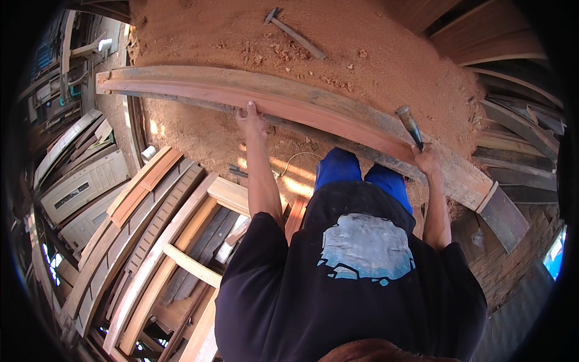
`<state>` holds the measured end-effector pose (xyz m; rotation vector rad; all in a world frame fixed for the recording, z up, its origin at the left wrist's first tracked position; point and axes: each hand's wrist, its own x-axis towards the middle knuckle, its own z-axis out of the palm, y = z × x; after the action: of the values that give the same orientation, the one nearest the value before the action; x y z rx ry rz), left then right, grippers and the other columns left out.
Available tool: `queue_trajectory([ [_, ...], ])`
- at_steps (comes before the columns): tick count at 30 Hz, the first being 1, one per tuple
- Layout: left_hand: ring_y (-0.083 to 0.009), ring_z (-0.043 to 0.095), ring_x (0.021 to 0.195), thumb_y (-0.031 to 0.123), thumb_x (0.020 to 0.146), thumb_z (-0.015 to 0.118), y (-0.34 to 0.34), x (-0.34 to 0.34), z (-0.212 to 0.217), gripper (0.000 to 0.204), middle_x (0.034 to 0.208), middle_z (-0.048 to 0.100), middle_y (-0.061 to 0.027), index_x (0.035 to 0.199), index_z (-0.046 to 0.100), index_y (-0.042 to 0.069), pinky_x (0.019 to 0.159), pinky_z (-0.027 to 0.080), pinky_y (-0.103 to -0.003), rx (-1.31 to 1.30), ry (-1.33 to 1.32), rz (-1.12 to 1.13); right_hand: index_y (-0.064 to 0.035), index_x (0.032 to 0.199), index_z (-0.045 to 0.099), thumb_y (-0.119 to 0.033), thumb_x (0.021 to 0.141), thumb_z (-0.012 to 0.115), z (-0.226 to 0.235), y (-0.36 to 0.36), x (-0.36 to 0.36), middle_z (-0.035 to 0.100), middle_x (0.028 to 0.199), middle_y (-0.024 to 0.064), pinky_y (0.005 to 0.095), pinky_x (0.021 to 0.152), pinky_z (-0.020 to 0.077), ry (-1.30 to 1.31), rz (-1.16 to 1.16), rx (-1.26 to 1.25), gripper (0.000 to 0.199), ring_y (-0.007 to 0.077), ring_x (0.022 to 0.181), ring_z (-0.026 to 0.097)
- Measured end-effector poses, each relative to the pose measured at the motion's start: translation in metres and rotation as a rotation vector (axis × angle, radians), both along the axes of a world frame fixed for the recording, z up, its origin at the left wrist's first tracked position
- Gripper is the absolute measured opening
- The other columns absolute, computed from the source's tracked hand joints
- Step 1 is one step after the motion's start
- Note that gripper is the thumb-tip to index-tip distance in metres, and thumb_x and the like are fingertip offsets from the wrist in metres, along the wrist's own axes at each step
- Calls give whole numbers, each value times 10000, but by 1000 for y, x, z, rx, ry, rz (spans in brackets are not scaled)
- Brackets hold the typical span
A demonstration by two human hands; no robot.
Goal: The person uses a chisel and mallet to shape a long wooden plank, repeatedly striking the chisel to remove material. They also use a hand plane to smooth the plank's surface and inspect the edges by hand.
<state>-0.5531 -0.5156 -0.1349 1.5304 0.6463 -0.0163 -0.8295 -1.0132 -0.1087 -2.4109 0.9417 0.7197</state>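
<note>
A floor thick with reddish sawdust (pixel 374 66) fills the upper half of the view, and across it runs a long wooden beam (pixel 289 99), its reddish planed face toward the person and a greyer, rougher face on top; it stretches from upper left down to lower right, where its end passes over a dark board (pixel 505 218). To the left, stacked door frames and planks (pixel 163 229) lie side by side, with pale panelled doors (pixel 84 184) beyond them. On the right more dark timbers (pixel 518 130) are piled. The person leans over the beam in a black shirt (pixel 356 283) and blue trousers (pixel 356 172). The left hand (pixel 252 119) lies on the near edge of the beam about midway along, fingers spread flat against the wood, gripping nothing. The right hand (pixel 427 160) rests on the beam farther toward its lower right end and is closed around the handle of a chisel (pixel 410 125), whose shaft points up and away over the beam. A hammer (pixel 294 33) lies well apart on the sawdust near the top of the view, touched by neither hand
</note>
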Motion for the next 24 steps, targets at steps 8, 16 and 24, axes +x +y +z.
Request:
queue_trajectory([
  [8,-414,378,1469,247,815,855,-182,-38,131,1071,1560,377,-309,1612,189,-15,1221,317,-516,358,-126,-903,32,1025,709,-348,986,683,94,31,90,670,778,245,428,720,535,-174,-224,252,383,265,777,713],
  [16,-205,685,944,-6,712,832,-291,-62,163,581,1002,694,-44,1244,610,68,869,545,-342,-158,-569,-1398,-30,1151,697,-288,938,730,48,124,116,726,1042,142,413,880,527,-770,-8,608,336,188,999,647],
  [24,-272,661,826,-21,619,766,-252,-80,145,362,894,677,-108,946,627,46,766,506,-368,-122,-498,-1474,-88,1250,683,-238,916,701,21,162,97,710,1178,105,496,973,491,-1120,206,425,367,257,1125,614],
])
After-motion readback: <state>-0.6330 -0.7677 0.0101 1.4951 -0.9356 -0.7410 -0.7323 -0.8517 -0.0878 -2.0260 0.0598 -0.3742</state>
